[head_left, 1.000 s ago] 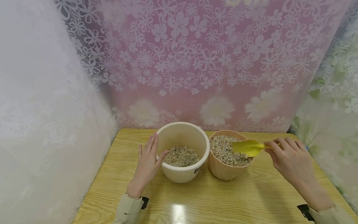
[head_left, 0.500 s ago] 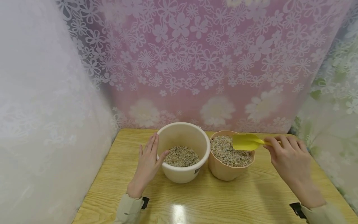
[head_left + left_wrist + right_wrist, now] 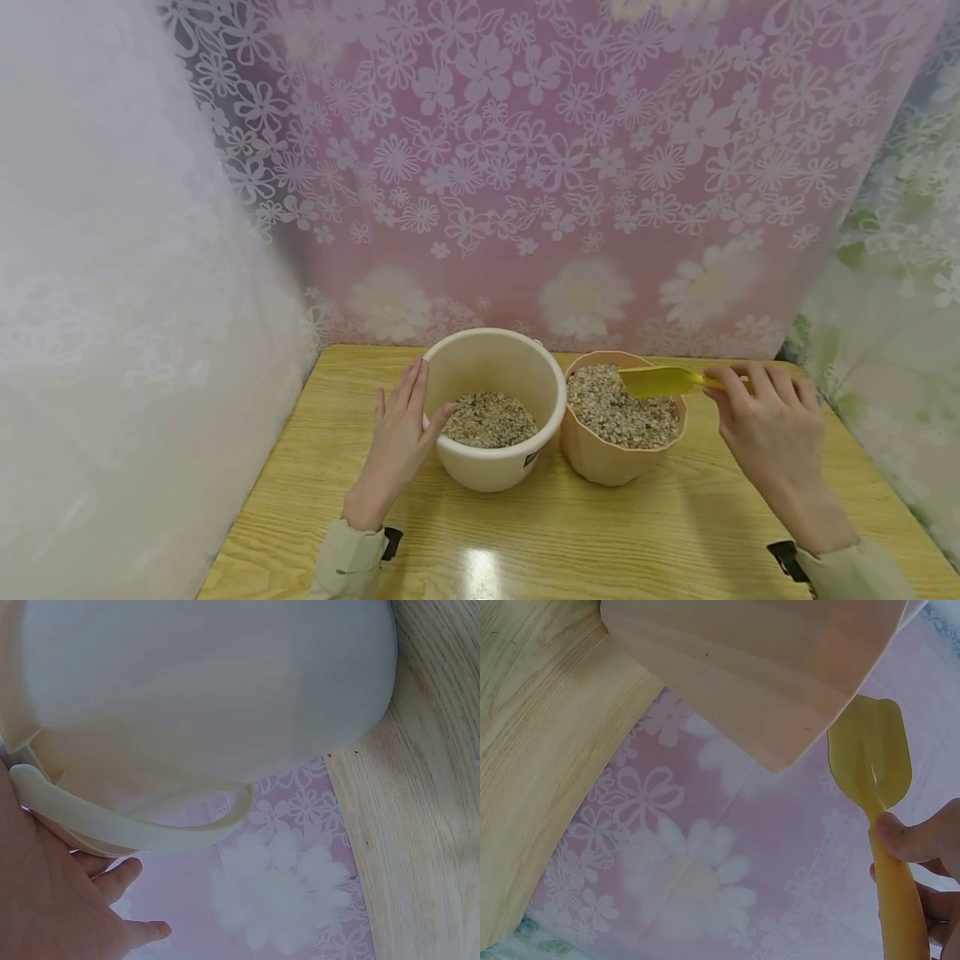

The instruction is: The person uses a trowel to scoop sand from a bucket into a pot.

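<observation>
Right hand (image 3: 772, 425): grip pinching yellow scoop (image 3: 874, 754) by its handle (image 3: 901, 907), blade (image 3: 654, 382) over gravel (image 3: 600, 400) in peach pot (image 3: 603, 462); load hard to see. Left hand (image 3: 393, 446): grip spread against rim (image 3: 487, 453) of cream bucket (image 3: 482, 475). Both containers on counter (image 3: 585, 542).

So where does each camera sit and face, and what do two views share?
Head: on the head, facing forward and down over white bucket, peach pot and yellow scoop; left hand, right hand and sleeves show.
Left wrist: on that wrist, facing the bucket's outside and handle; part of that hand shows.
Right wrist: likewise, facing the pot's outside and the scoop; part of that hand shows.
Head and right wrist share the scoop in the right hand.
</observation>
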`<move>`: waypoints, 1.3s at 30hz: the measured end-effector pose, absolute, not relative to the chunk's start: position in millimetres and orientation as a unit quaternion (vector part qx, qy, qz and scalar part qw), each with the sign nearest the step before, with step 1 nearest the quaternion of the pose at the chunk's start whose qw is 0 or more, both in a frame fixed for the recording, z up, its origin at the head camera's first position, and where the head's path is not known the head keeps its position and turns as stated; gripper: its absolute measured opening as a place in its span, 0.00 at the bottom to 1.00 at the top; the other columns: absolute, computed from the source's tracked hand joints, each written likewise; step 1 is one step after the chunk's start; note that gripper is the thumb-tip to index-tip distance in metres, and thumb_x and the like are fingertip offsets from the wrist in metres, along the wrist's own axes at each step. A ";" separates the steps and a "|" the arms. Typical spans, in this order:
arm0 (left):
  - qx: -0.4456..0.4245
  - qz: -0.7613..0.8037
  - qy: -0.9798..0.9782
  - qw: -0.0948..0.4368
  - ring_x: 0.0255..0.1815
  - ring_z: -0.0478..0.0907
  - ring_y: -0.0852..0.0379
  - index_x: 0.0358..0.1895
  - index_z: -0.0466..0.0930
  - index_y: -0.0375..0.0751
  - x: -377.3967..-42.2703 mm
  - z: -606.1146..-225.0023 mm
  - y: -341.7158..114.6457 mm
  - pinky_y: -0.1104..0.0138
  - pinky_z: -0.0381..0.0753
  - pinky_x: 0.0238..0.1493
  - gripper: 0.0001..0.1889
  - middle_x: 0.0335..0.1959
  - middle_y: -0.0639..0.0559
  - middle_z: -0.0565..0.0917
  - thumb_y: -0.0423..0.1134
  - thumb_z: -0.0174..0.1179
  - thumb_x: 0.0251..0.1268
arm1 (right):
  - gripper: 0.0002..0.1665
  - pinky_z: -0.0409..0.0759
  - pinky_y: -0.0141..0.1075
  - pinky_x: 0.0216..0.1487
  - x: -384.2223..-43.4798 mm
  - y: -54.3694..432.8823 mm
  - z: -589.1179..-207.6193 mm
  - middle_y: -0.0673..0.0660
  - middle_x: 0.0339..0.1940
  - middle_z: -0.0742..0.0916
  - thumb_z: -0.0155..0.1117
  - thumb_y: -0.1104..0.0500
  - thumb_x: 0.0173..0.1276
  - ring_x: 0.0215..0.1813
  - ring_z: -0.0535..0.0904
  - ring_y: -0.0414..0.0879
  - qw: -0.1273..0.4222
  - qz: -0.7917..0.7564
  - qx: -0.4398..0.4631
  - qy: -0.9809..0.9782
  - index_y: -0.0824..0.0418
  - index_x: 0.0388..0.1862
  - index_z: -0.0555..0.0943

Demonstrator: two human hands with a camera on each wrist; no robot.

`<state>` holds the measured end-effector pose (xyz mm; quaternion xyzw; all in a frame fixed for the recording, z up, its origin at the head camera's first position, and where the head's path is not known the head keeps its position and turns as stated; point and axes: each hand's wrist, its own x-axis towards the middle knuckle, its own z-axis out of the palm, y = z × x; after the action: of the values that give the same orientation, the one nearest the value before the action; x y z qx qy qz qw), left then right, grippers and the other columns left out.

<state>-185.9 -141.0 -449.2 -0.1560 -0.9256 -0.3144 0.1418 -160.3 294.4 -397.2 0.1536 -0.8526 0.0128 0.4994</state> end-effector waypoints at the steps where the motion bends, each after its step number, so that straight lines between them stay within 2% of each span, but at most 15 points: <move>1: -0.156 -0.315 -0.925 0.142 0.83 0.46 0.46 0.82 0.46 0.38 -186.0 -449.2 -141.0 0.35 0.35 0.77 0.43 0.83 0.43 0.50 0.61 0.49 0.78 | 0.27 0.69 0.60 0.43 -160.3 294.3 -397.1 0.66 0.38 0.84 0.47 0.45 0.83 0.44 0.77 0.67 0.500 0.015 0.154 -0.852 0.64 0.42 0.85; 8: -0.156 -0.314 -0.926 0.142 0.83 0.47 0.45 0.83 0.46 0.39 -186.7 -450.5 -141.3 0.34 0.35 0.76 0.42 0.83 0.44 0.50 0.60 0.49 0.78 | 0.25 0.72 0.60 0.46 -162.4 286.8 -391.8 0.67 0.35 0.85 0.49 0.48 0.82 0.42 0.78 0.67 0.507 0.011 0.155 -0.848 0.66 0.42 0.85; 13: -0.154 -0.316 -0.926 0.142 0.83 0.47 0.45 0.83 0.47 0.39 -186.4 -451.0 -141.7 0.34 0.35 0.76 0.42 0.83 0.44 0.50 0.60 0.49 0.78 | 0.21 0.73 0.60 0.46 -165.9 273.5 -383.7 0.67 0.34 0.85 0.52 0.52 0.81 0.38 0.78 0.66 0.533 0.005 0.164 -0.830 0.67 0.43 0.84; 20: -0.152 -0.313 -0.927 0.143 0.83 0.47 0.45 0.83 0.47 0.39 -185.6 -450.6 -141.5 0.34 0.36 0.76 0.41 0.83 0.45 0.50 0.59 0.49 0.78 | 0.17 0.73 0.57 0.45 -176.3 244.8 -369.5 0.65 0.33 0.86 0.55 0.54 0.80 0.37 0.80 0.64 0.573 0.007 0.180 -0.800 0.65 0.41 0.86; 24: -0.153 -0.314 -0.926 0.143 0.83 0.47 0.45 0.82 0.47 0.39 -186.3 -451.3 -141.1 0.34 0.35 0.76 0.42 0.83 0.45 0.49 0.60 0.49 0.78 | 0.17 0.74 0.56 0.43 -183.3 227.1 -361.8 0.64 0.34 0.86 0.54 0.55 0.80 0.37 0.80 0.64 0.572 0.004 0.200 -0.795 0.65 0.40 0.85; 31: -0.150 -0.315 -0.926 0.143 0.83 0.46 0.45 0.83 0.46 0.39 -186.5 -451.4 -141.1 0.35 0.34 0.77 0.42 0.84 0.48 0.48 0.61 0.48 0.78 | 0.15 0.75 0.55 0.42 -195.4 195.5 -354.2 0.64 0.33 0.85 0.55 0.55 0.75 0.38 0.80 0.63 0.493 -0.015 0.262 -0.829 0.66 0.38 0.83; 34: -0.150 -0.315 -0.926 0.142 0.83 0.46 0.45 0.83 0.46 0.40 -186.1 -450.8 -141.1 0.35 0.34 0.77 0.42 0.84 0.47 0.48 0.61 0.48 0.78 | 0.13 0.76 0.54 0.42 -201.7 181.3 -356.9 0.64 0.33 0.85 0.59 0.56 0.70 0.38 0.79 0.62 0.453 -0.038 0.289 -0.842 0.66 0.37 0.82; 37: -0.151 -0.314 -0.927 0.140 0.83 0.45 0.46 0.83 0.45 0.40 -185.9 -450.0 -141.2 0.35 0.34 0.76 0.42 0.84 0.47 0.48 0.60 0.49 0.78 | 0.11 0.74 0.49 0.41 -208.1 165.4 -360.9 0.63 0.30 0.84 0.68 0.57 0.65 0.36 0.78 0.59 0.423 -0.077 0.316 -0.846 0.66 0.35 0.82; 39: -0.152 -0.311 -0.927 0.142 0.83 0.46 0.45 0.83 0.45 0.40 -186.4 -450.4 -141.5 0.34 0.35 0.76 0.43 0.84 0.47 0.48 0.61 0.49 0.78 | 0.09 0.72 0.45 0.41 -212.7 155.5 -363.6 0.61 0.28 0.82 0.68 0.59 0.64 0.34 0.75 0.56 0.405 -0.108 0.328 -0.846 0.65 0.31 0.81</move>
<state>-186.4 -141.5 -450.4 -0.1520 -0.9274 -0.3108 0.1423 -212.7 155.5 -363.6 0.3282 -0.8464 -0.1081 0.4052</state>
